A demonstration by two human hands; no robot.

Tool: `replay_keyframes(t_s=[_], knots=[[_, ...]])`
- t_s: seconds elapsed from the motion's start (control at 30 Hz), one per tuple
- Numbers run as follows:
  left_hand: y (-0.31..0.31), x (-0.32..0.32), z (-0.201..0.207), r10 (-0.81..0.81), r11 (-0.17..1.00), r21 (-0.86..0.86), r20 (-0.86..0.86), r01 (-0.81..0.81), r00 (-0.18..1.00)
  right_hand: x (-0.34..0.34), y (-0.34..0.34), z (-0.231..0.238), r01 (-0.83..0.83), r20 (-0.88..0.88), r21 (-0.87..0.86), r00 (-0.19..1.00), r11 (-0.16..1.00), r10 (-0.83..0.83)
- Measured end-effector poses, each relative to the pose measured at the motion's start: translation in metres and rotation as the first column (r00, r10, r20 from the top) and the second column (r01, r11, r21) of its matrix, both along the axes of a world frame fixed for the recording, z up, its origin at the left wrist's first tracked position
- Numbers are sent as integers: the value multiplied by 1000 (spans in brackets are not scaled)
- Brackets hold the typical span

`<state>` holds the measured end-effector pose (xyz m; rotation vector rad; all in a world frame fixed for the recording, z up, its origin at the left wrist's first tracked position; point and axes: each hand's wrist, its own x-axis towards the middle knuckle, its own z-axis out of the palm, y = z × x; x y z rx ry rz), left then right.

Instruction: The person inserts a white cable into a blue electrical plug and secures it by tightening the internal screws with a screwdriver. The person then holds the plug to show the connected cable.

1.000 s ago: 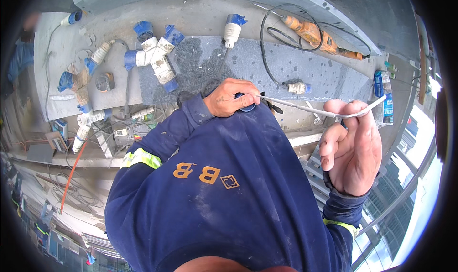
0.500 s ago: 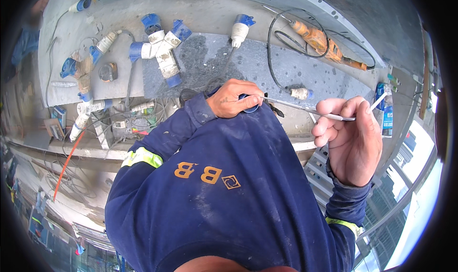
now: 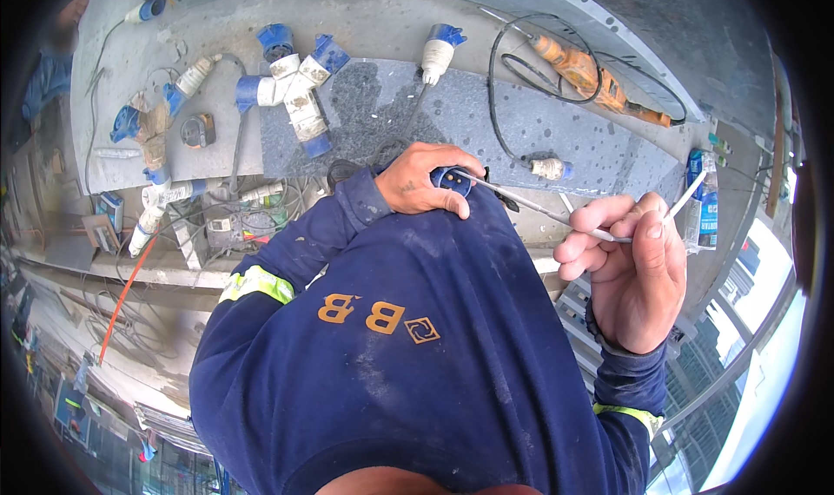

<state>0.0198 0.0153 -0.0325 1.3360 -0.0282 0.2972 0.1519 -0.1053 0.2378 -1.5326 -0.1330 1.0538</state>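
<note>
My left hand point(image 3: 426, 181) is closed round a blue industrial plug point(image 3: 452, 181), its round face with small metal contacts turned toward my right side. Between thumb and fingertips, my right hand point(image 3: 638, 269) pinches a thin metal rod point(image 3: 530, 203). The rod's far tip reaches into the plug's face or just touches it; which one is too small to tell. Beyond the right fingers a pale, straight end point(image 3: 688, 193) juts out at an angle. Whether it is one piece with the rod is hidden by the fingers.
Along the bench lie a white and blue multi-way connector point(image 3: 300, 91), a white and blue connector point(image 3: 439, 54), a small one point(image 3: 552, 168) and an orange power tool point(image 3: 578, 74) with black cable. A tape measure point(image 3: 198, 130) sits left. A blue-labelled bag point(image 3: 704, 208) stands right.
The left thumb has moved down off the plug, baring its face. My right hand has lowered slightly, tilting the rod more steeply, with its tip now at the plug.
</note>
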Motion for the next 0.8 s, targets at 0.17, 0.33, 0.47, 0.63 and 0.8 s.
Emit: replay_keyframes(t_s=[0.17,0.33,0.47,0.63,0.8], knots=[[1,-1,0,-36,998,-45,-48,34,998,3,3,12,-210,41,-102,976,972,215],[2,0,0,-28,998,-53,-29,26,999,7,11,18,-373,87,-164,917,913,390],[1,-2,-2,-11,998,-54,-27,10,1000,13,17,17,-347,82,-201,926,916,368],[0,-1,-5,-14,998,-53,-10,14,1000,14,17,23,-431,106,-250,878,867,467],[1,0,-6,-23,998,-56,-14,22,1000,24,23,34,-725,258,-384,510,572,821]])
